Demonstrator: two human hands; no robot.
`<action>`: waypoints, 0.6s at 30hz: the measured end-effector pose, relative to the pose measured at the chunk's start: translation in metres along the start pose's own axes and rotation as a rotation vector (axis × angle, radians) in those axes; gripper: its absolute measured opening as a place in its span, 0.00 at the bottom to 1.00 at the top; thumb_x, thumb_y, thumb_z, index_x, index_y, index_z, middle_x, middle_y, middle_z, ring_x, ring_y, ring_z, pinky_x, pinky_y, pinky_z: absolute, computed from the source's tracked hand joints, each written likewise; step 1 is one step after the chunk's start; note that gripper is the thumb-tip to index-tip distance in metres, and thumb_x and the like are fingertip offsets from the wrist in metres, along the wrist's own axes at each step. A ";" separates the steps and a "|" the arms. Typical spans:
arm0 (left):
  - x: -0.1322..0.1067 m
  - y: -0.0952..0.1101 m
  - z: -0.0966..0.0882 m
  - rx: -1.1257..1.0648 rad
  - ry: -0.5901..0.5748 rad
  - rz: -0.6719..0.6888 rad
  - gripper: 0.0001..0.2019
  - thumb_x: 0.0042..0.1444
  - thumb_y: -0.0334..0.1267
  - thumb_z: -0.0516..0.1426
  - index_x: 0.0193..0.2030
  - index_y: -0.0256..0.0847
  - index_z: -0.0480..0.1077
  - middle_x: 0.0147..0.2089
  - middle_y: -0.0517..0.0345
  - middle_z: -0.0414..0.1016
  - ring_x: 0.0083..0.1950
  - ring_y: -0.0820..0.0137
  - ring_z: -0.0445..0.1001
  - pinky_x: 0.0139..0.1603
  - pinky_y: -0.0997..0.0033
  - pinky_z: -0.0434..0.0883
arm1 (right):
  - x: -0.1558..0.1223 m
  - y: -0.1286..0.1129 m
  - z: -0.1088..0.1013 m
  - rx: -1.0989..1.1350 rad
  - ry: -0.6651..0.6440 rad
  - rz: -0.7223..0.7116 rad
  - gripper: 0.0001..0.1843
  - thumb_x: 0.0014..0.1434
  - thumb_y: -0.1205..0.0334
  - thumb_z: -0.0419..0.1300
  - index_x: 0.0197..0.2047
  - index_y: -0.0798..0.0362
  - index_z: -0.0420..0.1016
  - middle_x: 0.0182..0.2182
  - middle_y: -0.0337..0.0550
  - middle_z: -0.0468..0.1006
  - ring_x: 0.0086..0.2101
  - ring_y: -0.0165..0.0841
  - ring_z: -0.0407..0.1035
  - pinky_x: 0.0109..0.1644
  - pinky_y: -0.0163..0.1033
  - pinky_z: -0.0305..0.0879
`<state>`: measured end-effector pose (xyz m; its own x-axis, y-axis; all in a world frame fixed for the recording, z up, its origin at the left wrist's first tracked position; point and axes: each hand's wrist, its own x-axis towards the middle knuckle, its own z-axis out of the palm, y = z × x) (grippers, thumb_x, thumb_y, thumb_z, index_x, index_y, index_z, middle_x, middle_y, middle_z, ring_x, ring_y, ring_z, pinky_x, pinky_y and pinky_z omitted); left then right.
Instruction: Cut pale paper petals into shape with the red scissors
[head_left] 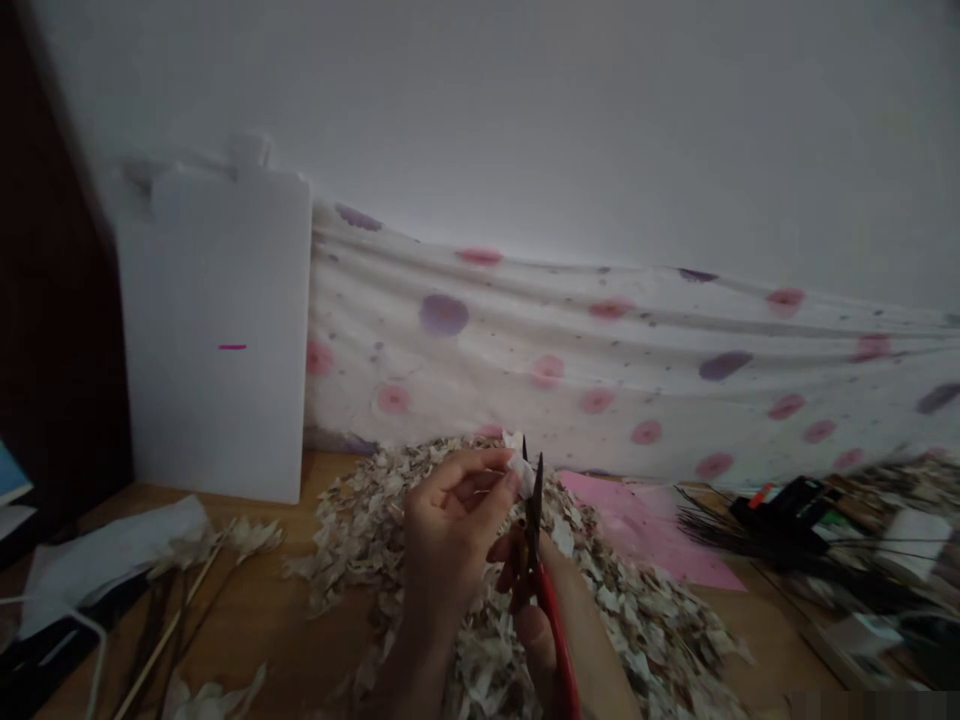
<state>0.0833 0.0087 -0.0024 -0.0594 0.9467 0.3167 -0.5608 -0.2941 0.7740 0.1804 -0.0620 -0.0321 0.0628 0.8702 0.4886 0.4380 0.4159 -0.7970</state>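
White scrap (519,468) pinched by left hand (452,505) | right hand (533,637) grips red-handled scissors (550,602) | pale flakes (364,525) heaped on table (300,640)

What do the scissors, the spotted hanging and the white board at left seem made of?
Scissors: probably metal blades, dull and dark, tapering to thin points; smooth, evenly red handle, perhaps plastic. Spotted hanging: matte, likely cloth, given its soft sagging folds. White board: matte, perhaps foam, judging by its pale, blocky outline, or coated card.

On the table (307,640), scraps (622,592) lie before the cloth (637,365), right of the board (214,290).
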 end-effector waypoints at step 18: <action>-0.002 0.000 0.002 0.066 -0.023 -0.003 0.07 0.46 0.34 0.68 0.34 0.37 0.81 0.33 0.55 0.82 0.32 0.72 0.80 0.35 0.78 0.77 | 0.006 0.018 0.000 -0.024 -0.007 -0.027 0.41 0.52 0.18 0.49 0.36 0.52 0.71 0.23 0.39 0.72 0.24 0.34 0.65 0.27 0.36 0.60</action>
<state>0.0850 0.0067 -0.0015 -0.0380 0.9446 0.3259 -0.5051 -0.2996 0.8094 0.1889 -0.0489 -0.0436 0.0444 0.8609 0.5069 0.4610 0.4325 -0.7749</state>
